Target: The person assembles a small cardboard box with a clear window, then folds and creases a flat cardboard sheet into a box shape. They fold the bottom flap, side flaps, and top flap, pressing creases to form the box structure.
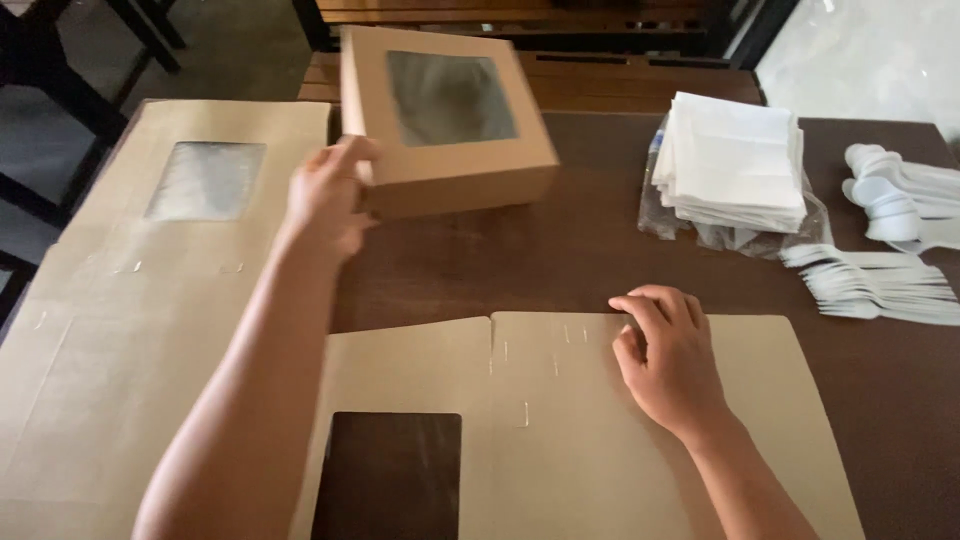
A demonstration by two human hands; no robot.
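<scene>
Dark brown tabletop point(600, 250): left hand point(325, 200) gripped the near-left corner of the folded windowed box point(450, 120) at the far edge, while right hand point(670, 365), nearer, lay loosely curled, holding nothing, on the flat box blank point(560, 440) straight below.

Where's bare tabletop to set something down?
Bare table: between folded box, napkin stack and flat blank. Also the near right corner. Crowded: the cutlery far right and flat stack left.
</scene>
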